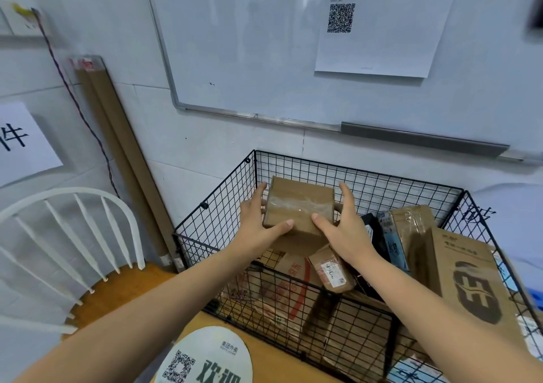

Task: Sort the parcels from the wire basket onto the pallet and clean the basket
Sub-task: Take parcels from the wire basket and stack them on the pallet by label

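A brown cardboard box [299, 206] sealed with clear tape hangs above the black wire basket [367, 177]. My left hand [257, 218] grips its left side, thumb on the near face. My right hand [345, 224] grips its right side the same way. Inside the basket lie several more parcels: a small labelled carton [332, 268], a tall printed carton [467, 274] leaning at the right, a black packet [373, 233] and flat cartons with red print [282, 288] at the bottom. No pallet is in view.
A white chair with a wooden seat [117, 288] stands left of the basket. Long cardboard tubes [123, 153] lean against the tiled wall. A whiteboard [264, 45] hangs above. A round QR sticker [205, 356] lies on the wooden surface in front.
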